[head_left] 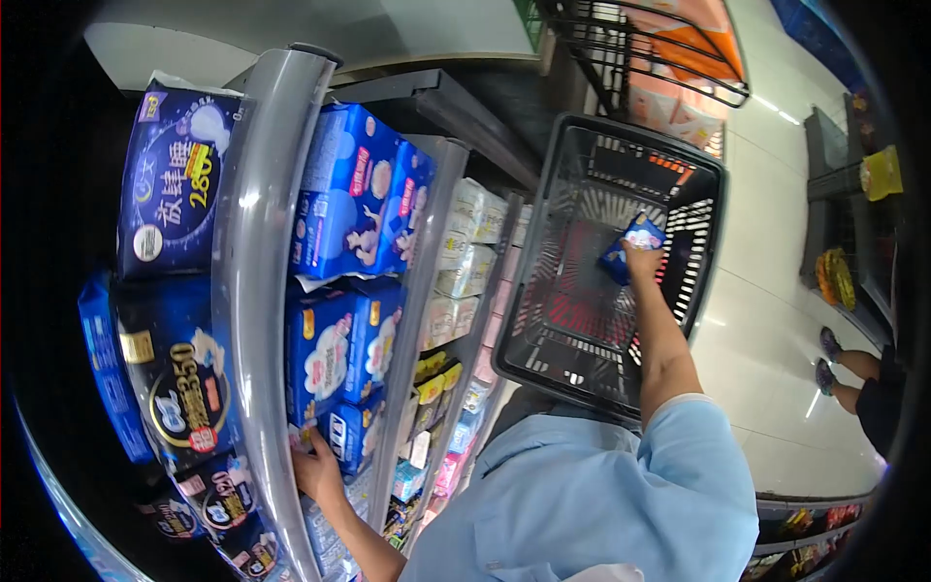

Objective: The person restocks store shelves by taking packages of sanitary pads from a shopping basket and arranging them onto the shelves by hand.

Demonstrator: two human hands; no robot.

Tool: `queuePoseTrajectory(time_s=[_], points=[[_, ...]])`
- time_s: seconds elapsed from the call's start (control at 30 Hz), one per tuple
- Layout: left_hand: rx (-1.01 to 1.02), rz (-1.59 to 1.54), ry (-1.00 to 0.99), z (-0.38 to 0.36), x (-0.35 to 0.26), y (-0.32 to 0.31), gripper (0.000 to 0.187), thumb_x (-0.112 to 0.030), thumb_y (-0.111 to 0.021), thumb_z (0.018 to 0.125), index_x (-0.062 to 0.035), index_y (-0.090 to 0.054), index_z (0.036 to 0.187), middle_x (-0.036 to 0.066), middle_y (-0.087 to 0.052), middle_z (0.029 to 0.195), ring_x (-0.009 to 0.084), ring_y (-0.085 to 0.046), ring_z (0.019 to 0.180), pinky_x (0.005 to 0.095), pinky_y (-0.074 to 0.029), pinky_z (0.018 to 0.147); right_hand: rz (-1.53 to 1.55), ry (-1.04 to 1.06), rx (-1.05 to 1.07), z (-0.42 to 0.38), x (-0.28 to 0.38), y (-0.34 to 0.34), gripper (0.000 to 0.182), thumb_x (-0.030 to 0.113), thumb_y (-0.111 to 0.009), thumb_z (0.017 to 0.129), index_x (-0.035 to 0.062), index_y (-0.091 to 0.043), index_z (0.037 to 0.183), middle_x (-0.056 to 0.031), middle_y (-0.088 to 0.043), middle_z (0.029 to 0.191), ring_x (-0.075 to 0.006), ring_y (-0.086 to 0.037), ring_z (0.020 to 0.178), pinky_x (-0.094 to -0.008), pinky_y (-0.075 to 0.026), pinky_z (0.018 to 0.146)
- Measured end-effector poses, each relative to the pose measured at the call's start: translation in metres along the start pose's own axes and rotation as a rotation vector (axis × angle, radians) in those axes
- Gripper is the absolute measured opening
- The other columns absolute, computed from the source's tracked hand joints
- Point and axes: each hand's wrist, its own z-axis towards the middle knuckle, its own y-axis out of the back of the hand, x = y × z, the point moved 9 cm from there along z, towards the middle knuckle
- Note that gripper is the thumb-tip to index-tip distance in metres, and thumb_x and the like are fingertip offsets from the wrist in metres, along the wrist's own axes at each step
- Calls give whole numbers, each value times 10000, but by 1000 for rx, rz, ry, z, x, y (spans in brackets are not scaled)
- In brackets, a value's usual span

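My right hand [643, 260] is down inside a black shopping basket [555, 335], closed around a small blue pack of sanitary pads [615, 260]. Over at the shelf on the left, my left hand [315, 468] reaches in behind a clear curved shelf rail [254, 242]. Its fingers look apart and rest by the blue packs; the rail partly hides them. Just above that hand is a blue pad pack with a white cloud shape [325, 354], and beside it another blue pack [349, 435].
Larger dark packs [175, 373] and a purple pack [179, 179] fill the nearest shelf. White packs [465, 252] line a lower shelf. A black wire rack [669, 48] stands beyond the basket. Another person's legs [853, 373] show at the right, on the pale tiled floor [761, 320].
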Motion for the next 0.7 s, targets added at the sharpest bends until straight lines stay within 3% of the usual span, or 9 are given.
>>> queuePoseTrajectory(time_s=[0.07,0.1,0.27,0.33,0.37,0.43,0.53,0.63,0.7], points=[[-61,28,-70,-1,0,1,515,-343,-602,828,103,-531,1076,311,-571,1029,435,-563,953,457,-430,850,32,-54,80,12,-8,-14,1280,494,-819,528,-51,-33,1379,-307,-211,1394,-411,-278,1290,-439,-276,1059],[219,-53,193,1,-1,-4,634,-356,-602,831,116,-409,1207,351,-447,1201,462,-440,1125,454,-338,969,-20,-67,52,17,-12,-19,1294,498,-821,520,-51,-22,1378,-303,-211,1396,-411,-277,1292,-438,-279,1058],[265,-30,174,1,11,-16,635,-350,-635,794,105,-431,1187,337,-483,1155,456,-472,1087,465,-352,946,-167,-152,12,20,-21,-34,1290,480,-815,520,2,8,1390,-284,-219,1394,-410,-287,1279,-480,-287,1039],[197,-75,152,4,5,-10,639,-334,-662,767,112,-443,1169,339,-503,1114,452,-492,1059,462,-368,932,-185,-178,19,22,-22,-33,1280,472,-807,529,24,21,1396,-279,-217,1394,-413,-287,1275,-511,-288,1028],[154,-74,125,3,6,-11,621,-312,-675,755,114,-458,1151,341,-512,1098,448,-500,1054,459,-379,919,-345,-78,6,36,-22,-44,1297,479,-789,552,12,76,1398,-297,-228,1384,-419,-315,1258,-501,-300,1022],[230,-78,192,2,13,-15,632,-315,-669,757,112,-449,1168,336,-512,1112,439,-500,1064,454,-376,925,-290,-55,101,22,-16,-38,1271,414,-798,579,54,92,1411,-329,-258,1353,-436,-349,1232,-478,-317,1016],[191,-40,137,2,10,-14,644,-348,-648,771,103,-446,1184,329,-512,1132,436,-505,1069,453,-377,931,-332,194,142,3,-7,-30,1208,336,-805,585,100,32,1423,-347,-284,1335,-449,-363,1221,-457,-312,1029],[162,-7,113,2,12,-14,646,-378,-626,787,86,-445,1199,319,-514,1150,435,-507,1078,450,-378,938,-278,259,249,-43,0,-13,1154,243,-802,590,47,-17,1413,-301,-314,1343,-416,-374,1224,-413,-304,1045],[162,-64,106,1,20,-21,636,-398,-604,802,59,-448,1216,307,-510,1171,431,-504,1089,441,-375,949,-150,279,278,-42,-35,-37,1106,202,-800,600,20,-61,1403,-243,-352,1336,-364,-397,1217,-398,-316,1038]])
